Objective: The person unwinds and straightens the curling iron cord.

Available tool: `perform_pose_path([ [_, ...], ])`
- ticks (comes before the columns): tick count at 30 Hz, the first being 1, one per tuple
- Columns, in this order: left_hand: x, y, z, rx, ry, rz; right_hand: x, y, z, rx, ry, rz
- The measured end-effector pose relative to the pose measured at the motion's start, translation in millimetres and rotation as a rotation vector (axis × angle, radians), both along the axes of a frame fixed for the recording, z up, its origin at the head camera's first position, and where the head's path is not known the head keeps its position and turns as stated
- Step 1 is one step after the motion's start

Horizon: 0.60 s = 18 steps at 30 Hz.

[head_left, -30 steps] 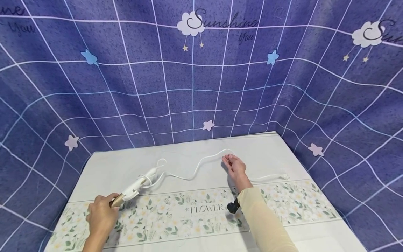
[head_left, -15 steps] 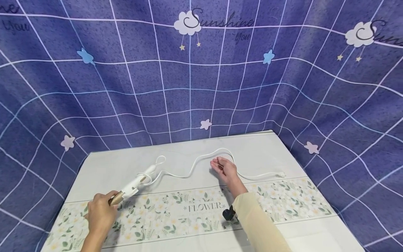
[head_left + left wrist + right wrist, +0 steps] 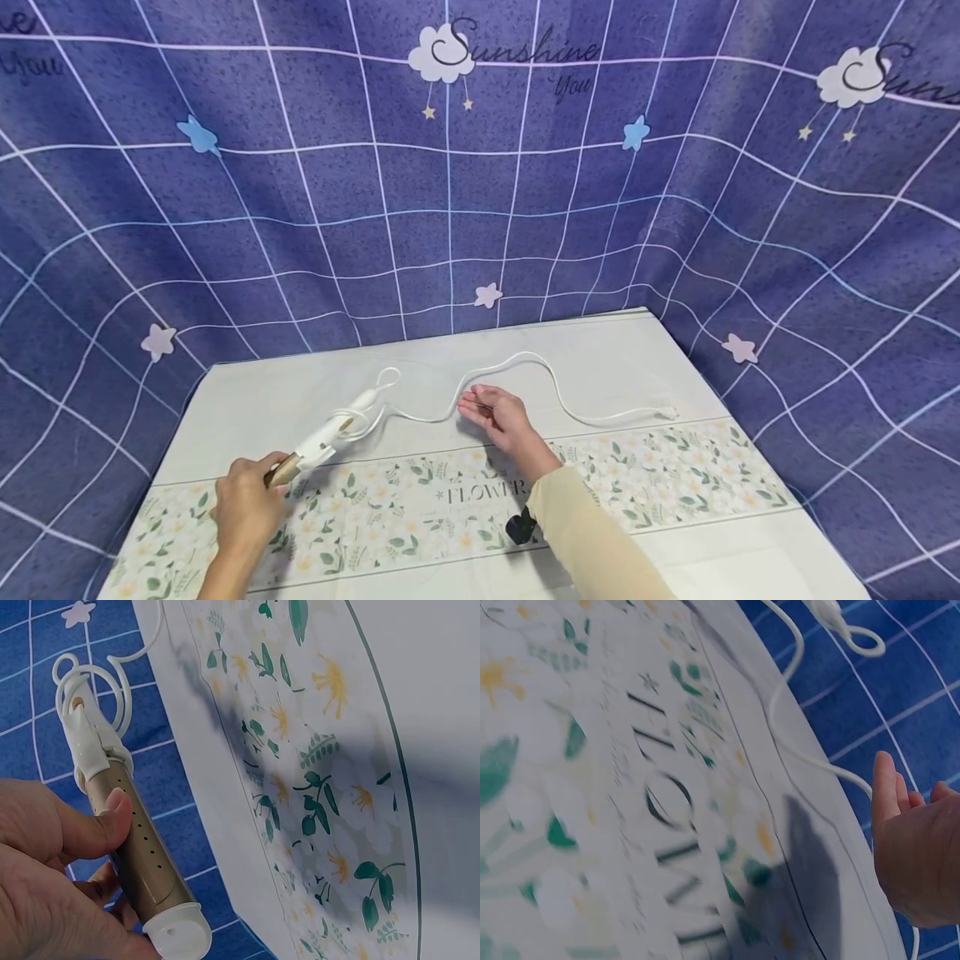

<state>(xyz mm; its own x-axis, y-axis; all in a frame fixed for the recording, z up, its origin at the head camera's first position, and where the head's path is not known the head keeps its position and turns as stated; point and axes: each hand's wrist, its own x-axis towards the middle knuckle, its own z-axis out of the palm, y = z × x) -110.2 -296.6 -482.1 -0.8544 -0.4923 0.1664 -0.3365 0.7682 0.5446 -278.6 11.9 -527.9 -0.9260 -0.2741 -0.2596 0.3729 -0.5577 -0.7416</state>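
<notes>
Holds the iron (image 3: 321, 440) with the left grip (image 3: 247, 504), thumb and fingers clamped around the bronze barrel (image 3: 154, 844). Lies slanted at the left of the surface (image 3: 592, 337), over the floral band (image 3: 375, 508), with white handle (image 3: 94, 746) pointing away and to the right, white cap (image 3: 178, 934) at the hand end. Impossible to tell whether touching the surface below.

Reaches in from the right with the right grip (image 3: 498, 417), fingers fairly straight, loosely together, tips just beside the white cord (image 3: 799, 645). Looks relaxed rather than pinching; cannot tell whether touching the cord.

Looped around the handle, with a small loop past its end, then wavy across the surface, close by the right fingertips: the cord again, curving toward the back edge and down to the plug (image 3: 666, 412) at the right.

In the way, across the band and the end of the "FLOWER" lettering (image 3: 483, 492): the right wrist, a beige sleeve (image 3: 588, 525) and a small black object (image 3: 520, 527) beside the cuff. Behind and along both sides, a blue cloth (image 3: 480, 187) with pale grid lines, stars (image 3: 488, 295) and clouds (image 3: 441, 55).
</notes>
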Motion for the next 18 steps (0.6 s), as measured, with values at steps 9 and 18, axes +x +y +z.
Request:
perform_pose_path([
  [9,0.6,5,-0.7,-0.002,0.017,-0.01,16.0,-32,-6.3,0.038,0.002,0.139],
  [18,-0.5,16,4.2,0.012,0.016,-0.023,22.7,-50,-17.1,0.04,0.002,0.186],
])
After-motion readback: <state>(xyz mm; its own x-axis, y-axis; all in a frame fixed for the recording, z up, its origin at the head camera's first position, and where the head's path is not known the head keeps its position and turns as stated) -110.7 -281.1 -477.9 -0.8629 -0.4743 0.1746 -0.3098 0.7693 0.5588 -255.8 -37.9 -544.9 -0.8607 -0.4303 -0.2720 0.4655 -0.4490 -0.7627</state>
